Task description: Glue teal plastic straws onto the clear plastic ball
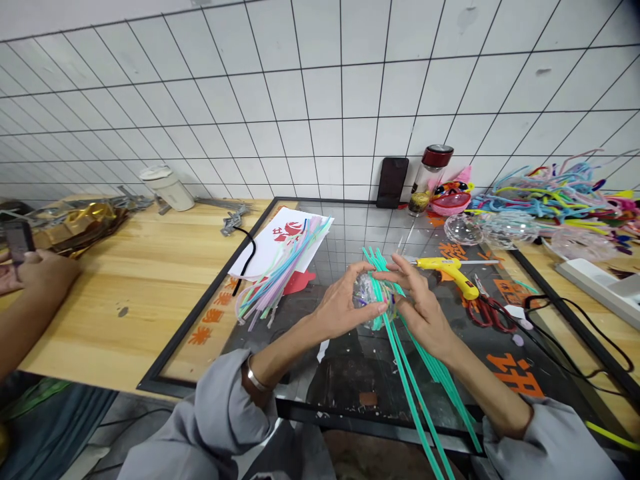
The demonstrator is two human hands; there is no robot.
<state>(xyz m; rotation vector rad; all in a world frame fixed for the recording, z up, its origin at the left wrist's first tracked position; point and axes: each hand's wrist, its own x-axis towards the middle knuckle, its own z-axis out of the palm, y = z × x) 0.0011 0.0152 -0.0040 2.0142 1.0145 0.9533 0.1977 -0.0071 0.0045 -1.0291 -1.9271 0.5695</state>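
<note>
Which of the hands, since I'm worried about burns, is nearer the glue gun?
Right. The right hand is just left of the glue gun; the left hand is farther left, beyond the right one.

- Head-worn camera, above the six o'clock side of the table [145, 267], looking forward and down.
- Faces twelve o'clock, toward the tiled wall [320, 100] (a wide view).
- Close to the hands [344, 305]; grey sleeves [215, 407] show at seven and five o'clock.

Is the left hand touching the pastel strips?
Apart: the head view shows dark tabletop between the left hand and the pastel strips.
</note>
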